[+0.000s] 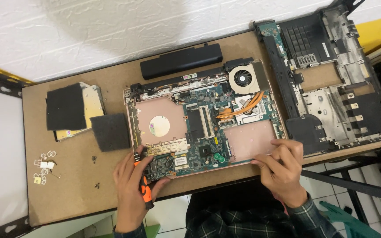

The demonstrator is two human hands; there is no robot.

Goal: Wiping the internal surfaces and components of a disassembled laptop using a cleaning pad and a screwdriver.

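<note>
An opened laptop base (248, 141) with its green motherboard (199, 145), copper heat pipes and round cooling fan (242, 79) lies in the middle of the brown board. My left hand (133, 185) grips an orange and black screwdriver (144, 187), whose tip points at the board's near left corner. My right hand (281, 165) rests with bent fingers on the near right edge of the laptop base, holding nothing that I can see.
A long black battery (181, 61) lies behind the laptop. A removed black laptop cover (331, 75) sits at the right. Two dark pads (110, 131) and an optical drive (91, 103) lie at the left, with small white parts (45, 166) and loose screws (97, 186) nearby.
</note>
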